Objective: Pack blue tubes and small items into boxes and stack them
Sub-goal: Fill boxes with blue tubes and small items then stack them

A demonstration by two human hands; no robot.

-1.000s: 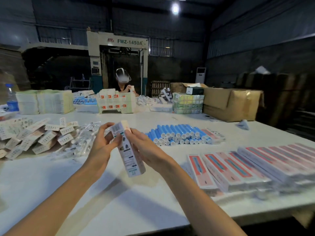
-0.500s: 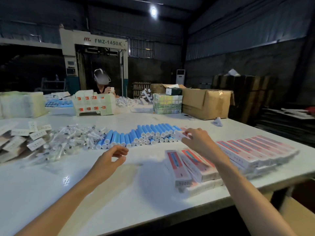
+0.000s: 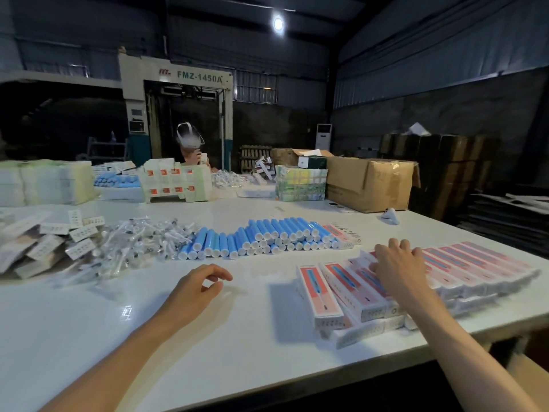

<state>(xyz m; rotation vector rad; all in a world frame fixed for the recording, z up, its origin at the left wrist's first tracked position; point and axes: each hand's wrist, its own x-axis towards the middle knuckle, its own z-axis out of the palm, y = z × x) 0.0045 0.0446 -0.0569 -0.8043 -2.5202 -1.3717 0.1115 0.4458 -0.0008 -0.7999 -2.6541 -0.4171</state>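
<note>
- Resting on the pink boxes [image 3: 323, 289] at the right of the head view, the right hand [image 3: 398, 263] lies palm down with its fingers spread and fairly straight; it grips nothing that I can make out.
- Left hand [image 3: 196, 288] hovers over bare tabletop [image 3: 148, 337] at centre, fingers loosely curled, thumb near the forefinger, holding nothing.
- Boxes lie side by side in a slanting row towards the right edge, some stacked on a lower layer.
- Blue tubes [image 3: 267, 236] lie in a long bank across mid-frame, white caps facing the camera, beyond both hands.
- Clear small items [image 3: 142, 242] are heaped just left of the tubes; flat cards [image 3: 35, 245] are piled at far left.
- A brown carton [image 3: 368, 185] sits upper right; another person [image 3: 190, 144] sits at the far side.
</note>
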